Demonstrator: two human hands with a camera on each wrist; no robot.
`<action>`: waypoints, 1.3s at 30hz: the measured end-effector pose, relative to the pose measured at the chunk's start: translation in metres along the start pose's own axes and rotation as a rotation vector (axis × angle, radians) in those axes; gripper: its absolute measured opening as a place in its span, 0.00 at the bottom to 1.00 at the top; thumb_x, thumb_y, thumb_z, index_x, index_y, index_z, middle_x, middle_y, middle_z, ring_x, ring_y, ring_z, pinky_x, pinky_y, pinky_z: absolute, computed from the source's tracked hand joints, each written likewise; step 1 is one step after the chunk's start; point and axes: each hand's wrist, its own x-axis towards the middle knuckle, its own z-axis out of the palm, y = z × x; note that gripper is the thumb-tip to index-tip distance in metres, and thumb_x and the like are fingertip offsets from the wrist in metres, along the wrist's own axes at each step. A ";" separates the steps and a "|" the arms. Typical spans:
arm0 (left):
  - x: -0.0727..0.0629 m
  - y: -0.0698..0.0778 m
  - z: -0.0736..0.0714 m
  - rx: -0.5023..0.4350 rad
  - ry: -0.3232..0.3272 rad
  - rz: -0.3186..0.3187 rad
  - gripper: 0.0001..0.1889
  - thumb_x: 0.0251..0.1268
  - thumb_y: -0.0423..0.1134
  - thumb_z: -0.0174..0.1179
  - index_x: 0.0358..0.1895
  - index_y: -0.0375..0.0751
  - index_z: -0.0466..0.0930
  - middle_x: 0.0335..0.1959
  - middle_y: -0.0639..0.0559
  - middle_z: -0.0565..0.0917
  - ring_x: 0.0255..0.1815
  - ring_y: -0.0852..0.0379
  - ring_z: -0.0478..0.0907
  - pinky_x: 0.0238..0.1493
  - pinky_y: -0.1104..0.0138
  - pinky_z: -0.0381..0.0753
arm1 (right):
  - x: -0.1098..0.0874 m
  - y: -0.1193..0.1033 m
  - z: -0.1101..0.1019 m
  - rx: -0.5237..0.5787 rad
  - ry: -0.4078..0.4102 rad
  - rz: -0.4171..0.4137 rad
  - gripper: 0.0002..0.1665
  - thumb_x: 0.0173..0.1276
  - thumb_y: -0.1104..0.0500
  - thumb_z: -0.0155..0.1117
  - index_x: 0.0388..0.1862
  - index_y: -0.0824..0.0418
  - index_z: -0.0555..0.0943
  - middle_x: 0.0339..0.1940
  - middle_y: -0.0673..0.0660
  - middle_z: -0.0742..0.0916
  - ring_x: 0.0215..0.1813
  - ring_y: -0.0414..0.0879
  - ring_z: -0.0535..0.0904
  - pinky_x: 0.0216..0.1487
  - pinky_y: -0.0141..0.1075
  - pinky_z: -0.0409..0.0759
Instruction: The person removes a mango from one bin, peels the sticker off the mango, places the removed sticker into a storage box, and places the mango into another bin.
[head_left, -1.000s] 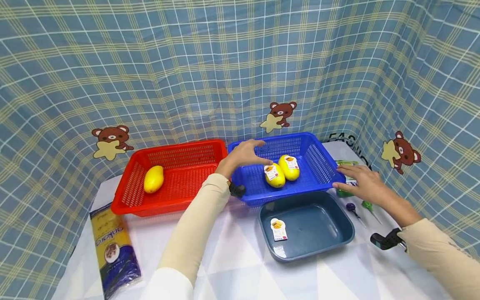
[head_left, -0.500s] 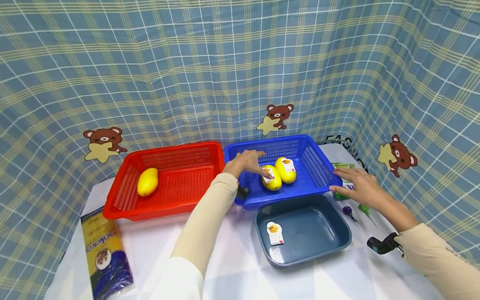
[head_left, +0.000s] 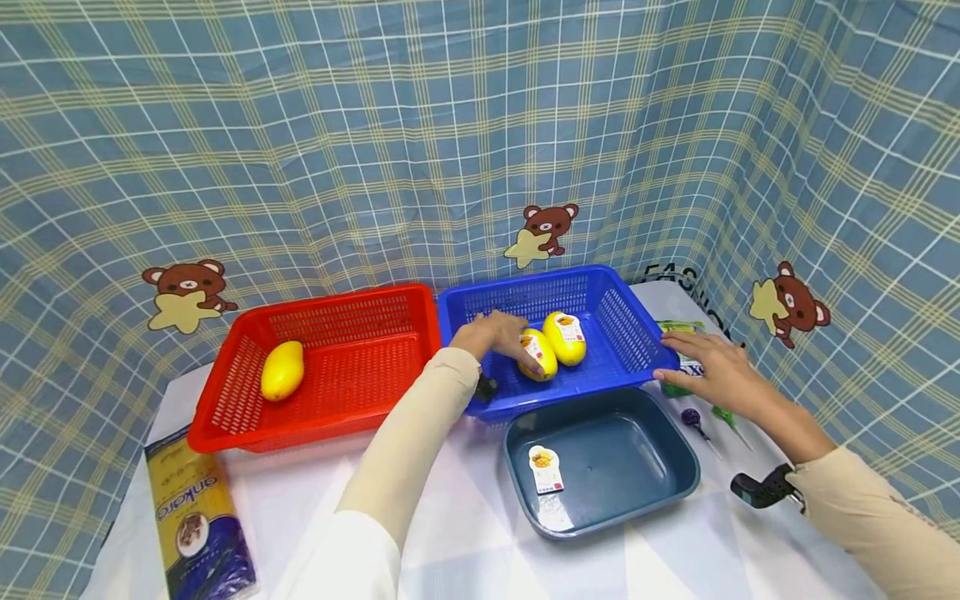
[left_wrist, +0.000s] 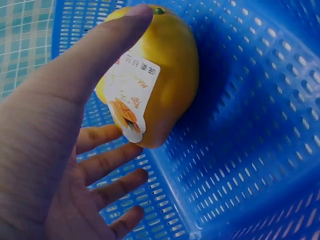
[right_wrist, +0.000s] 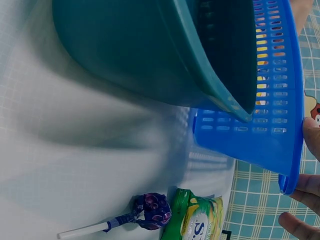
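Note:
Two labelled yellow mangoes lie in the blue basket point(head_left: 600, 354). My left hand point(head_left: 491, 337) reaches into it, at the near-left mango point(head_left: 542, 357). In the left wrist view its thumb point(left_wrist: 107, 45) lies across that mango, while the other fingers spread loosely by its lower edge; firm contact cannot be told. The second mango point(head_left: 566, 337) sits just to the right. My right hand point(head_left: 716, 371) rests its thumb and extended fingertips at the blue basket's near-right corner. In the right wrist view the fingertips point(right_wrist: 311, 135) touch the rim.
A red basket point(head_left: 360, 367) holding one mango point(head_left: 283, 371) stands on the left. In front of the blue basket is a dark tray point(head_left: 615, 467) with a mango label card point(head_left: 545, 469). A pasta packet point(head_left: 197, 517) lies left; lollipops point(head_left: 693, 419) and a green packet point(right_wrist: 192, 215) lie right.
My left hand has lowered from above the blue basket down beside the near-left mango, thumb coming over it. The right hand stays at the basket's corner. The head view has shifted slightly.

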 end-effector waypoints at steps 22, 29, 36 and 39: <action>0.005 -0.002 0.006 -0.013 -0.025 0.058 0.57 0.47 0.74 0.65 0.80 0.52 0.55 0.72 0.48 0.69 0.71 0.41 0.60 0.73 0.38 0.46 | 0.003 -0.002 0.004 0.036 0.026 -0.004 0.42 0.68 0.42 0.68 0.70 0.67 0.71 0.70 0.74 0.71 0.70 0.77 0.59 0.57 0.76 0.53; 0.008 -0.002 0.008 0.003 0.032 0.054 0.57 0.45 0.73 0.69 0.79 0.53 0.58 0.69 0.49 0.72 0.68 0.43 0.63 0.72 0.38 0.47 | 0.003 -0.004 0.006 0.064 0.014 0.013 0.42 0.69 0.42 0.67 0.71 0.67 0.70 0.71 0.75 0.69 0.70 0.77 0.58 0.57 0.74 0.53; 0.007 -0.002 -0.005 0.061 0.114 0.088 0.57 0.45 0.75 0.66 0.79 0.52 0.59 0.69 0.48 0.72 0.64 0.43 0.65 0.69 0.40 0.56 | 0.004 -0.001 0.005 0.057 0.016 0.019 0.42 0.69 0.41 0.67 0.72 0.66 0.70 0.71 0.75 0.69 0.71 0.77 0.58 0.58 0.75 0.52; 0.005 -0.002 -0.011 0.074 0.130 0.093 0.58 0.44 0.77 0.65 0.79 0.53 0.58 0.70 0.48 0.71 0.65 0.43 0.65 0.68 0.40 0.57 | 0.003 0.003 0.006 0.055 0.017 0.028 0.42 0.68 0.41 0.67 0.72 0.66 0.70 0.71 0.75 0.69 0.70 0.77 0.58 0.58 0.77 0.51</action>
